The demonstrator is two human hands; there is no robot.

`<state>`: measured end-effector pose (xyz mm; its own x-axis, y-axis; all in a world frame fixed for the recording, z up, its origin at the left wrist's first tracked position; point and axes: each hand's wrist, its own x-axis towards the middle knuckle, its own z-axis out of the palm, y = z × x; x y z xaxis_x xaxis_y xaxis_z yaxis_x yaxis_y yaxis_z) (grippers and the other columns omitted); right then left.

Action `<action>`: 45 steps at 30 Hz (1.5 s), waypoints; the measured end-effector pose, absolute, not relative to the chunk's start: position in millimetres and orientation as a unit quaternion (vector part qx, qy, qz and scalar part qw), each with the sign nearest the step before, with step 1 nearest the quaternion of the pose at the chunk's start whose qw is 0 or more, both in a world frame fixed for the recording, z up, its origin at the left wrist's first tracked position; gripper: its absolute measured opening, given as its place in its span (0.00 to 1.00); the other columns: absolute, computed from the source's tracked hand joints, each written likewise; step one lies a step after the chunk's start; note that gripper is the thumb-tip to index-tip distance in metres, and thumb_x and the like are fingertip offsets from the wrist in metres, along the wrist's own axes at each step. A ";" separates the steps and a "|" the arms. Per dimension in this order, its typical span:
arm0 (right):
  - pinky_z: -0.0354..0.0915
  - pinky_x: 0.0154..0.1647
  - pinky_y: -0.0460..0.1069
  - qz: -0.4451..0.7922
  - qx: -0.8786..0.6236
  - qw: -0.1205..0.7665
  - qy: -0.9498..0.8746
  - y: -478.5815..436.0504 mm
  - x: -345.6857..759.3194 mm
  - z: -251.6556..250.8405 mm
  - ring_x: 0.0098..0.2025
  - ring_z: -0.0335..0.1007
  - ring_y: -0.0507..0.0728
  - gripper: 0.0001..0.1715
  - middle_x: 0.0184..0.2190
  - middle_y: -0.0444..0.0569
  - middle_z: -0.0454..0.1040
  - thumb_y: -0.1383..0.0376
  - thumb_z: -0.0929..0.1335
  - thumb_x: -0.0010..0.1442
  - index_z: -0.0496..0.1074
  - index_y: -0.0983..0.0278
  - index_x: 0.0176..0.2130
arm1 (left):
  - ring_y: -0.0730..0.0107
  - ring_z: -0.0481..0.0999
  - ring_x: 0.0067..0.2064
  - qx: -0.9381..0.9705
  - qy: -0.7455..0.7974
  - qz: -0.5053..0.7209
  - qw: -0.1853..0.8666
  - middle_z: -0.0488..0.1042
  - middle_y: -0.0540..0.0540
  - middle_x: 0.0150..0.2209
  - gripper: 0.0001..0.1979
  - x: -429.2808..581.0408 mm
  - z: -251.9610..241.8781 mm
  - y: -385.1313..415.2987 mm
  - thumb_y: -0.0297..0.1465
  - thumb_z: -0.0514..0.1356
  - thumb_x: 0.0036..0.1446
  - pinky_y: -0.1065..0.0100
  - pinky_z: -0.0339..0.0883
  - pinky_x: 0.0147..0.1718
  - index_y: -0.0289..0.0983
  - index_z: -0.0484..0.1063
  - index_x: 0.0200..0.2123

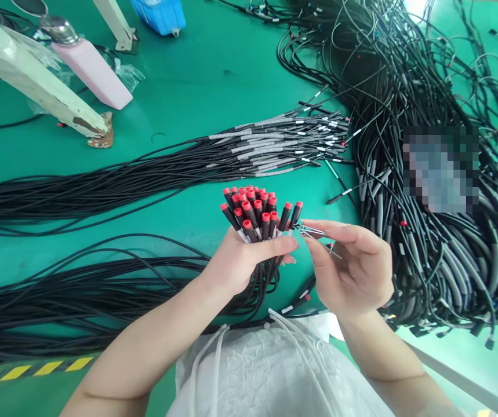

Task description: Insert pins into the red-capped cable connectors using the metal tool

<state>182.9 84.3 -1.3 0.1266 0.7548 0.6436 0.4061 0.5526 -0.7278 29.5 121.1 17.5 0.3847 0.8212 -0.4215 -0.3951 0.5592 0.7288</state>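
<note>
My left hand (260,249) is wrapped round a bundle of black cables (251,214) whose ends wear red caps, pointing up and away from me. White labels show just below several of the black ends. Two capped ends stand slightly apart at the bundle's right side. Between the thumb and fingers of my right hand (353,260) is a small silver nail clipper (312,231). Its tip meets the rightmost cable just under the black end; whether the jaws are closed on it I cannot tell. Below my left hand, the cables loop back to the left.
Grey-sleeved cables (270,145) lie across the green table (196,75). A large cable heap (388,116) fills the right, with a pixelated patch on it. At upper left are a pink bottle (94,75), worn white legs (35,75) and a blue bin (162,14).
</note>
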 end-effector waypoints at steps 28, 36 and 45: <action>0.81 0.46 0.56 0.177 -0.391 0.647 -0.630 84.2 181.6 -11.3 0.50 0.79 0.58 0.30 0.49 0.50 0.79 0.78 0.71 0.59 0.65 0.59 0.57 | 0.69 0.81 0.25 0.243 0.364 0.372 0.819 0.82 0.50 0.25 0.08 28.6 17.1 119.7 0.29 0.71 0.52 0.72 0.75 0.26 0.36 0.79 0.36; 0.80 0.46 0.54 0.166 -0.459 0.603 -0.631 82.0 186.0 -8.4 0.45 0.81 0.57 0.26 0.44 0.46 0.79 0.76 0.72 0.59 0.68 0.56 0.53 | 0.67 0.81 0.26 0.245 0.396 0.367 0.805 0.82 0.48 0.26 0.11 30.4 16.3 120.3 0.30 0.73 0.48 0.71 0.75 0.27 0.36 0.80 0.36; 0.68 0.31 0.50 0.039 -0.687 0.521 -0.505 98.1 296.9 3.6 0.27 0.68 0.52 0.20 0.28 0.44 0.72 0.55 0.59 0.72 0.68 0.61 0.32 | 0.70 0.77 0.24 0.256 0.474 0.376 0.754 0.80 0.47 0.24 0.11 32.9 23.4 124.1 0.30 0.74 0.45 0.71 0.70 0.25 0.34 0.79 0.32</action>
